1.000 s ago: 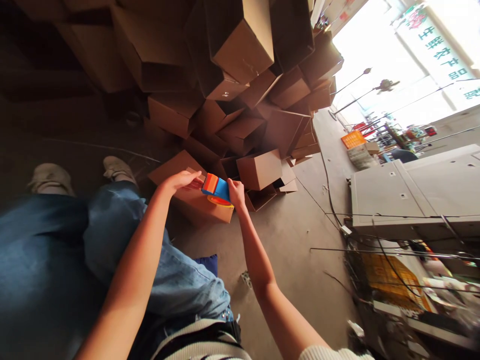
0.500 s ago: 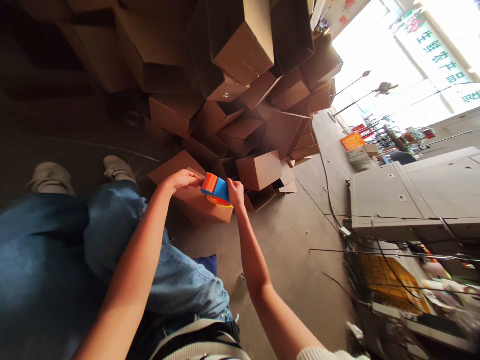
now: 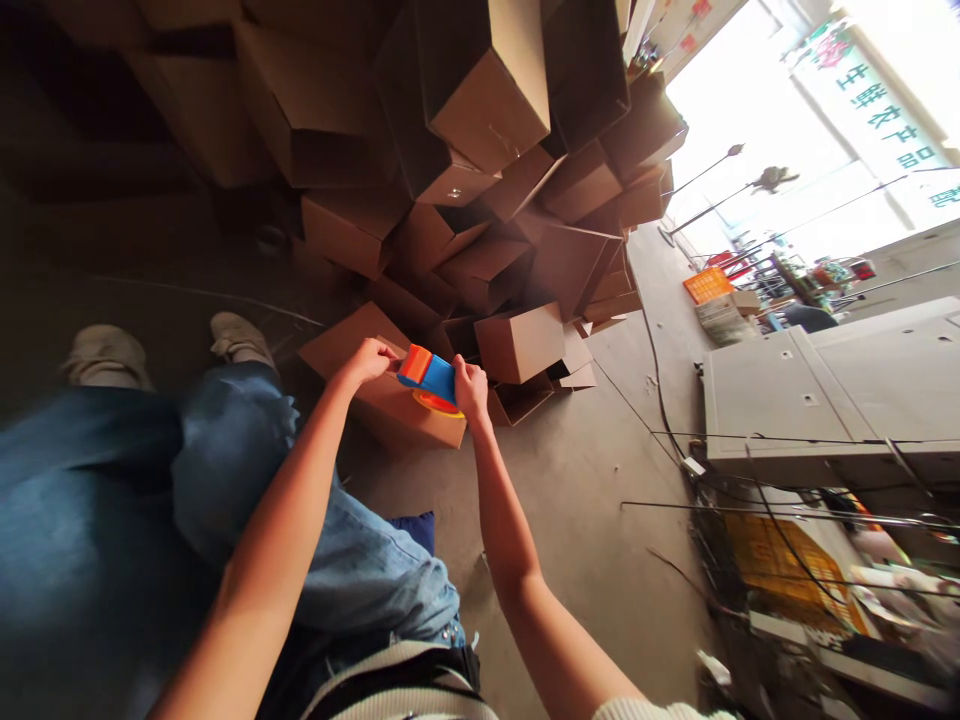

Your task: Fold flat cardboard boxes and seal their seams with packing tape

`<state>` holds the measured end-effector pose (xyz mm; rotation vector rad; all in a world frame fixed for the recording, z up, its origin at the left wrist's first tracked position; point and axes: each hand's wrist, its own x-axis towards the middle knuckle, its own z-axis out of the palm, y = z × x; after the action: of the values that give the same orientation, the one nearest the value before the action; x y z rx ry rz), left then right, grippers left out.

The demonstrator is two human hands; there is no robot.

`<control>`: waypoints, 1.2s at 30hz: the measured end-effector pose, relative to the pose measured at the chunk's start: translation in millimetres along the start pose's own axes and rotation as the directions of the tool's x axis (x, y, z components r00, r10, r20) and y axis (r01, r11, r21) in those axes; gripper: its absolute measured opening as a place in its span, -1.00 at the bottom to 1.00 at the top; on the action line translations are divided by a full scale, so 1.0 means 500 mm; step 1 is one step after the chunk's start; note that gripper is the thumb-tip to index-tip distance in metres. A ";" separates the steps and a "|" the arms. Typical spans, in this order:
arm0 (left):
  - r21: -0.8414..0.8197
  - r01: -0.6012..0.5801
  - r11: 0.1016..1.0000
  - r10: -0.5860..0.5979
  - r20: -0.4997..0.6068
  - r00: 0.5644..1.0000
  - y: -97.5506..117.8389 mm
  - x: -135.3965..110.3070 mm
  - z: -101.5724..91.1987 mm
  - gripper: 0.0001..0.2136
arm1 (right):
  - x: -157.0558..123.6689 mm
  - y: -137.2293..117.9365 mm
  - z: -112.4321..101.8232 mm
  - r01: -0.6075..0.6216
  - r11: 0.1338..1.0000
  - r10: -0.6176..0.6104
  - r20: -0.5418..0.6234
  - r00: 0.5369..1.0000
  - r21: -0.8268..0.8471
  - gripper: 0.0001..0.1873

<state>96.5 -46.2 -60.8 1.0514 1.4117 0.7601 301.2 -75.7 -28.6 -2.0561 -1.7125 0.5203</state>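
Grey concrete floor (image 3: pixel 577 520) runs beneath a heaped wall of cardboard cartons (image 3: pixel 465 200); over a carton (image 3: pixel 397 410), I have my left hand (image 3: pixel 364 362) and right hand (image 3: pixel 471 390), fingers (image 3: pixel 466 372) clenched on a blue-and-orange tape dispenser (image 3: pixel 427 378).

Green characters 生鲜农产品, on white shop banner (image 3: pixel 874 112)

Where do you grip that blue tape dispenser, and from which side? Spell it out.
Grip the tape dispenser by its blue body, coming from the right as the right hand does. That part looks broad and flat, while the orange tape roll sits along its lower edge and the orange end points toward the left hand.
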 end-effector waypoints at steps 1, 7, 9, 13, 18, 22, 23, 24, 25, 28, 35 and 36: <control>0.024 -0.001 1.000 0.002 -0.027 1.000 -0.004 0.005 0.000 -0.88 | -0.001 -0.004 0.000 0.015 1.000 -0.014 0.009 1.000 -0.019 -0.44; 0.152 -0.026 0.988 0.046 -0.133 0.990 -0.012 0.013 -0.020 -0.83 | -0.002 -0.027 -0.005 0.131 0.987 -0.123 0.086 0.989 -0.095 -0.45; 0.175 -0.040 0.984 0.067 -0.154 0.986 -0.007 0.005 -0.032 -0.81 | -0.001 -0.029 -0.008 0.160 0.982 -0.149 0.104 0.983 -0.103 -0.45; 0.224 -0.064 0.972 0.109 -0.193 0.975 0.001 -0.016 -0.063 -0.81 | 0.006 -0.031 -0.015 0.201 0.975 -0.189 0.122 0.974 -0.095 -0.43; 0.282 -0.001 0.959 0.111 -0.375 0.920 -0.001 -0.027 -0.138 -0.85 | 0.015 -0.012 -0.038 0.223 0.973 -0.215 0.125 0.968 -0.054 -0.43; 0.279 0.101 0.955 0.034 -0.442 0.896 -0.001 -0.030 -0.202 -0.85 | 0.011 0.027 -0.071 0.216 0.976 -0.211 0.117 0.970 -0.026 -0.37; 0.277 0.131 0.952 0.014 -0.469 0.883 0.000 -0.031 -0.214 -0.85 | 0.008 0.038 -0.079 0.211 0.977 -0.207 0.115 0.971 -0.022 -0.36; 0.274 0.159 0.949 -0.005 -0.491 0.871 0.002 -0.033 -0.224 -0.86 | 0.005 0.049 -0.086 0.205 0.979 -0.202 0.114 0.973 -0.019 -0.35; 0.271 0.181 0.945 -0.021 -0.503 0.864 0.005 -0.034 -0.231 -0.87 | 0.001 0.058 -0.092 0.198 0.980 -0.194 0.112 0.975 -0.019 -0.34; 0.287 0.219 0.932 -0.046 -0.506 0.861 0.015 -0.035 -0.237 -0.86 | -0.010 0.078 -0.100 0.176 0.984 -0.172 0.105 0.979 -0.028 -0.34; 0.403 0.305 0.863 -0.078 -0.490 0.868 0.025 -0.022 -0.224 -0.78 | -0.022 0.076 -0.071 0.123 0.985 -0.111 0.096 0.989 -0.120 -0.41; 0.415 0.326 0.849 -0.092 -0.491 0.866 0.021 -0.018 -0.224 -0.75 | -0.020 0.072 -0.067 0.113 0.984 -0.100 0.097 0.990 -0.139 -0.42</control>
<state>-12.3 -36.6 -33.3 1.1034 2.1756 0.5045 347.2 -94.0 -19.5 -2.0515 -1.9528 0.4736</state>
